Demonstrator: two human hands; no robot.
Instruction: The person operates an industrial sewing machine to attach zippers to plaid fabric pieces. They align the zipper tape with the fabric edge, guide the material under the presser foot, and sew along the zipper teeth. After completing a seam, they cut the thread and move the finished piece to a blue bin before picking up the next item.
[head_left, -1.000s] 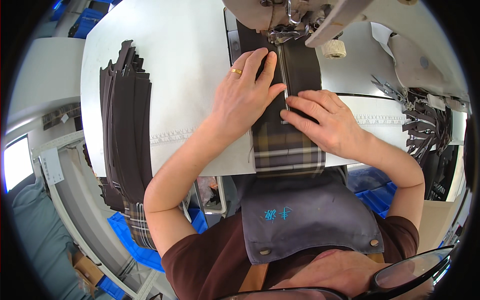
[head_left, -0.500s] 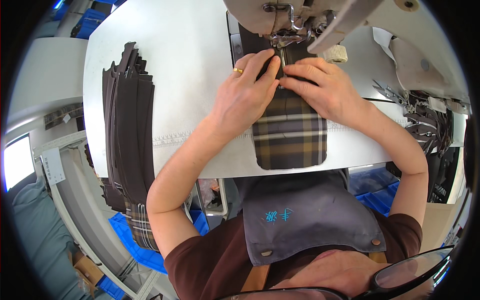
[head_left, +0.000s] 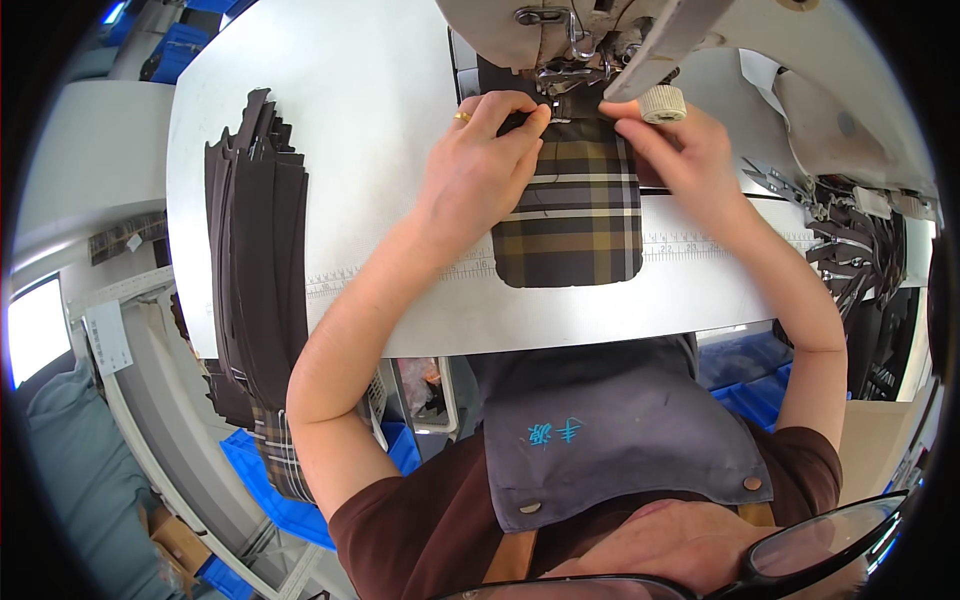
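Observation:
A plaid fabric panel (head_left: 570, 215) in brown, black and white lies on the white sewing table, its dark far end under the presser foot (head_left: 566, 78) of a sewing machine (head_left: 545, 30). On its far left edge, beside the foot, my left hand (head_left: 475, 170) is closed with fingertips pinched together; it wears a ring. Opposite, my right hand (head_left: 700, 155) grips the panel's right edge between thumb and forefinger, partly behind a pale ribbed knob (head_left: 662, 104). A small metal zipper end (head_left: 560, 120) shows between the hands.
A stack of dark fabric strips (head_left: 260, 240) hangs over the table's left side. A ruler tape (head_left: 680, 243) crosses the table. At right lie scissors (head_left: 775, 182) and a heap of zippers (head_left: 850, 245). Blue bins (head_left: 275, 495) sit below the table edge.
The plaid panel has moved away from me, farther under the machine. My right hand has shifted from the zipper at the middle to the panel's right edge; my left has moved slightly forward.

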